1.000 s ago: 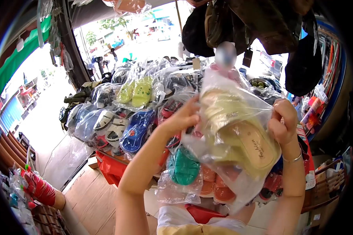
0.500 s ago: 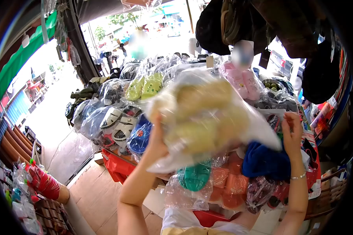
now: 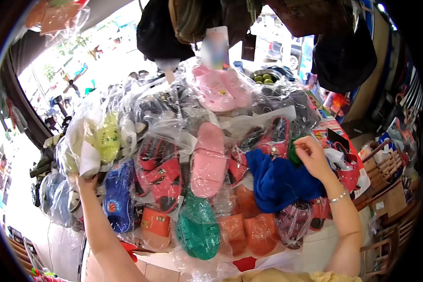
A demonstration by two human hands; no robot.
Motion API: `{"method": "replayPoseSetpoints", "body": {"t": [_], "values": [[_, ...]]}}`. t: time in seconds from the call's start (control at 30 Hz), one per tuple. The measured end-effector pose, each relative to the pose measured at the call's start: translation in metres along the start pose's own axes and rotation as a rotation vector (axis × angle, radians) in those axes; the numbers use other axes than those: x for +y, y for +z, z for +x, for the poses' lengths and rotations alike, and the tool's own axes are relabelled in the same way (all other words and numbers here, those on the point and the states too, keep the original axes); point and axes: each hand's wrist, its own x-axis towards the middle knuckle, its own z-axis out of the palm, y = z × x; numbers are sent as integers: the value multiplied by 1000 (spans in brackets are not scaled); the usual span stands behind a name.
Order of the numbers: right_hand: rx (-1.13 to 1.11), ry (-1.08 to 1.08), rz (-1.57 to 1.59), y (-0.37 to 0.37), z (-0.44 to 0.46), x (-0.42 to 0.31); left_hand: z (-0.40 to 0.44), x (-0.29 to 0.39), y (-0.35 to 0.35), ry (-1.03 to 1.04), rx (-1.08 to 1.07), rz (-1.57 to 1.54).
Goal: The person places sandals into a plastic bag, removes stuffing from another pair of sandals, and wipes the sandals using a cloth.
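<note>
At the left of the pile, my left hand (image 3: 86,182) is closed on the lower edge of a clear plastic bag of pale yellow slippers (image 3: 72,148). A white paper piece (image 3: 89,160) shows just above my fingers. Lime-green clogs (image 3: 108,137) and a blue slipper (image 3: 119,197) lie beside it. On the right, my right hand (image 3: 312,157) has its fingers curled in against a small dark green piece (image 3: 293,153); whether it grips this I cannot make out. Crumpled blue cloth (image 3: 279,181) lies just below that hand, over bagged shoes.
Bagged footwear covers the stall: pink clogs (image 3: 221,89), a pink slide (image 3: 208,160), a teal slipper (image 3: 198,228), orange slides (image 3: 261,235) and red sandals (image 3: 160,174). Black bags (image 3: 345,58) hang overhead. A wooden rack (image 3: 383,164) stands at the right.
My left hand has carried the bag of pale yellow slippers from the middle to the left and down onto the pile. The view has turned right, and the pink slide and red sandals now show.
</note>
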Motion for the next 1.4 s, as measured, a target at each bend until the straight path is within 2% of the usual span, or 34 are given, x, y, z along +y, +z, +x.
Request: {"method": "replayPoseSetpoints", "body": {"t": [0.1,0.2,0.23,0.3,0.37,0.4,0.43,0.53,0.6,0.67,0.7,0.73,0.77,0.8,0.83,0.87,0.93,0.97,1.0,1.07,1.13,1.2,1.3,1.37,1.4], "values": [[-139,-26,-73,13,7,-12,17,3,-3,21,-29,-14],[-132,-167,-151,15,15,-20,22,15,-6,50,-60,-60],[-112,-146,-162,10,16,-19,21,22,-6,83,-80,-72],[-18,-324,-388,-5,15,-11,-8,25,11,293,-25,13],[40,-250,-415,-30,11,5,-105,-1,75,685,87,312],[97,-240,-431,-46,6,16,-153,-16,105,798,23,419],[147,-163,-457,-66,2,26,-185,-32,127,936,-160,573],[243,89,-498,-130,-12,91,-236,-82,162,940,-769,887],[364,226,-677,-168,-35,121,-304,-120,192,946,-914,1178],[341,481,-790,-194,-58,130,-339,-160,205,865,-1131,1243],[281,534,-813,-205,-74,155,-334,-181,203,876,-1233,1286],[211,657,-785,-205,-86,148,-329,-203,198,887,-1333,1329],[179,624,-613,-206,-98,159,-331,-221,192,889,-1340,1323],[144,586,-441,-206,-108,170,-338,-237,184,1052,-1344,1584],[215,385,-424,-199,-113,166,-343,-245,180,1214,-1321,1849],[212,384,-424,-198,-114,161,-345,-246,181,1211,-1320,1851],[-61,124,-662,-190,-115,130,-346,-245,180,1283,-1306,1805],[-81,81,-712,-183,-119,124,-344,-244,180,1244,-1316,1781],[-92,75,-707,-180,-119,118,-344,-244,179,1234,-1305,1790],[-76,164,-908,-174,-113,106,-343,-243,178,1202,-1308,1747],[62,-25,-901,-169,-113,109,-345,-242,180,1160,-1258,1780],[100,-165,-935,-169,-114,116,-335,-246,173,1248,-1294,1691],[267,-166,-1051,-174,-108,91,-333,-244,172,1201,-1267,1697],[439,-282,-1126,-191,-99,77,-332,-245,172,1228,-1291,1637],[460,-232,-1115,-201,-97,66,-332,-245,171,1220,-1279,1647]]}}
